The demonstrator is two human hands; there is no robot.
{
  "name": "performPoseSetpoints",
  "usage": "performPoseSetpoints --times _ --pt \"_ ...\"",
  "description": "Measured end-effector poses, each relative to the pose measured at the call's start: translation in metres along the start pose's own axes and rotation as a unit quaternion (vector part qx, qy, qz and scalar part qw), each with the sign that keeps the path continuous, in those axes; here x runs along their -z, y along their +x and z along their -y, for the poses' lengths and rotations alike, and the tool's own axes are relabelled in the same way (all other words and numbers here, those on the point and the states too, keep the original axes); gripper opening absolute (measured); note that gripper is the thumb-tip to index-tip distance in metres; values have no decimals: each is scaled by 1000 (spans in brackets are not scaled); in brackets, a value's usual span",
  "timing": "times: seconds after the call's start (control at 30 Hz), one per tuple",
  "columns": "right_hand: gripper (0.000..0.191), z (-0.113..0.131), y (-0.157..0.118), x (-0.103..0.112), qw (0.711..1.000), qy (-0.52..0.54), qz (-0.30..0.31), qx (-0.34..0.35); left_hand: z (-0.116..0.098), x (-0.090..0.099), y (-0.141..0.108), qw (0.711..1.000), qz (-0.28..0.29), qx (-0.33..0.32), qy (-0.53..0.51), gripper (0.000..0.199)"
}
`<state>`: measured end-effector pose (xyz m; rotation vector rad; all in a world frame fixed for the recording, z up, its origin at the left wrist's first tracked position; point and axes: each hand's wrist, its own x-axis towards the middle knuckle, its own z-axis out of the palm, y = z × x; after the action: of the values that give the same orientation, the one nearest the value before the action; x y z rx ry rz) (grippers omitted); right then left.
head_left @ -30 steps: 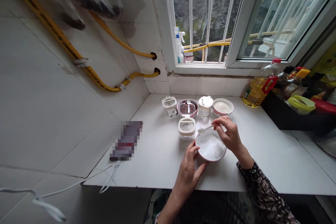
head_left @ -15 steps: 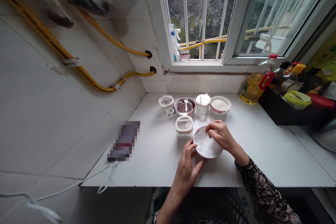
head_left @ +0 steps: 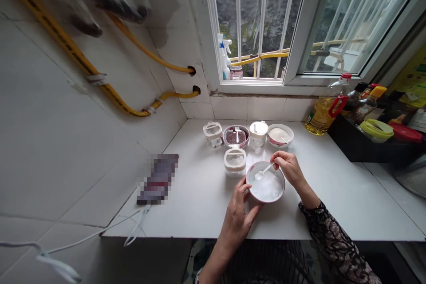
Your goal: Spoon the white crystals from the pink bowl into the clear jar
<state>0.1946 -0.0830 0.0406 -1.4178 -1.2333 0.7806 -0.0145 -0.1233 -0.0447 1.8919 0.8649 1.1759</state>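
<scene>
My left hand (head_left: 236, 213) steadies a bowl (head_left: 253, 170) from its left and near side, thumb and fingers round the wall. White, powdery or grainy stuff (head_left: 270, 187) fills the bowl's bottom. A small white spoon (head_left: 266, 169) is pinched in my right hand (head_left: 289, 169), its tip just over the white stuff. Close behind the bowl sits a clear jar with a white-rimmed lid (head_left: 234, 169). Two similar jars stand farther back, a left jar (head_left: 213, 136) and a right jar (head_left: 258, 136). Between them is a bowl of dark red stuff (head_left: 246, 141), partly hidden by a clear lid.
A patterned bowl (head_left: 278, 143) of pale grains stands at the back. To the right are an oil bottle (head_left: 319, 113) and a black box (head_left: 353, 140) of condiments. At left lie a pixelated dark object (head_left: 158, 179) and a white cable (head_left: 135, 228). A barred window is behind.
My right hand has drawn slightly right, bringing the spoon's bowl into clear view above the white stuff. My left hand keeps its hold on the bowl. The view has shifted a little.
</scene>
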Motion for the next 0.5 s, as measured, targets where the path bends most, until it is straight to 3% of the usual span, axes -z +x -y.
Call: performPoseSetpoints --times 0.33,0.5 --pt "15 0 3 -2 998 62 -10 -20 -2 0 1 1000 1 -9 2 44" --pt "18 7 1 -20 995 37 -29 84 0 0 0 1000 -5 -1 5 44"
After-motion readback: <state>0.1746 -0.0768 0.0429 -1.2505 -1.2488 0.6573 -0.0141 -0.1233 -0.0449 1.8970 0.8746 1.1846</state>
